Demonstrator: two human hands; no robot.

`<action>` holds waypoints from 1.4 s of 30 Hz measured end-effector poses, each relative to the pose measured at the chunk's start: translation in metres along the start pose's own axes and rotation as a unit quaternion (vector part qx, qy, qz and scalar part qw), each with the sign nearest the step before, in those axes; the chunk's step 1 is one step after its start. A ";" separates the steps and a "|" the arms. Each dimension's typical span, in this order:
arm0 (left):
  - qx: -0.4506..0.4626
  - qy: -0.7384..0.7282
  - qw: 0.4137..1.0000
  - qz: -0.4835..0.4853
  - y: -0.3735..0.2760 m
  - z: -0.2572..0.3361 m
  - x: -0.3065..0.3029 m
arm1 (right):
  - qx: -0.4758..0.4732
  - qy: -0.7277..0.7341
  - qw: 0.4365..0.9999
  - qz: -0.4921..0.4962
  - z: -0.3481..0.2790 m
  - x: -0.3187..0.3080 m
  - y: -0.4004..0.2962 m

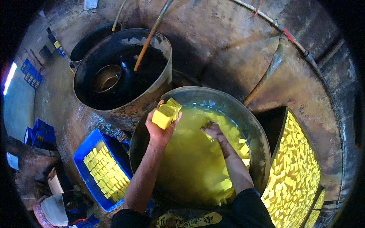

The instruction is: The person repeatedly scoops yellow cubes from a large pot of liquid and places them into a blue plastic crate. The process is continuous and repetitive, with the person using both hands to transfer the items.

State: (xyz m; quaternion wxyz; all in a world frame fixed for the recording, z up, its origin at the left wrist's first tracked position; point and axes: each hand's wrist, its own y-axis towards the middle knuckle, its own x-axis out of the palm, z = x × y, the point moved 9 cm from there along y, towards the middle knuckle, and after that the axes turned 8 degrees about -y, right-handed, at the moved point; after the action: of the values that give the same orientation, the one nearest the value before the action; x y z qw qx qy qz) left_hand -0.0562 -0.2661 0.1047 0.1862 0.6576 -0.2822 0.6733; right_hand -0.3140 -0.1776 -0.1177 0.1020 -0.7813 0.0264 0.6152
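Note:
Several yellow blocks (164, 116) lie stacked in my left hand (161, 128), raised above the left side of a large round metal vat (258, 122). Cloudy yellow liquid (185, 159) fills the vat. My right hand (212, 130) dips into that liquid near more yellow blocks (243, 149), which gather along the vat's right side. Its fingers are partly under the surface, so whether they grip a block cannot be told. A blue plastic crate (82, 145) holding rows of yellow blocks (107, 171) stands left of the vat.
Another metal vat (168, 57) with dark liquid and a floating bowl (107, 78) stands behind to the left. A big bin of yellow blocks (293, 171) is at the right. Hoses (266, 74) hang near the wall. A person (54, 209) is at the lower left, near blue crates (42, 132).

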 end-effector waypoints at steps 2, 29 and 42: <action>0.032 -0.046 0.998 -0.016 -0.019 0.031 0.001 | -0.043 -0.061 0.996 -0.037 -0.095 0.009 0.017; 0.216 -0.020 0.967 0.135 -0.226 0.271 -0.116 | -0.246 0.272 0.916 -0.160 -0.602 -0.126 -0.033; 0.047 -0.141 0.965 0.217 -0.293 0.360 -0.295 | -0.055 0.415 0.779 -0.466 -0.697 0.151 -0.045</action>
State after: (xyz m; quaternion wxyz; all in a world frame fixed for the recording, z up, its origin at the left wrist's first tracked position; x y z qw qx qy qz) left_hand 0.4265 -0.2292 -0.1568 -0.0370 0.6766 -0.4096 0.6107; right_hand 0.3963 -0.2547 -0.1035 0.3126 -0.8820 -0.3352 0.1090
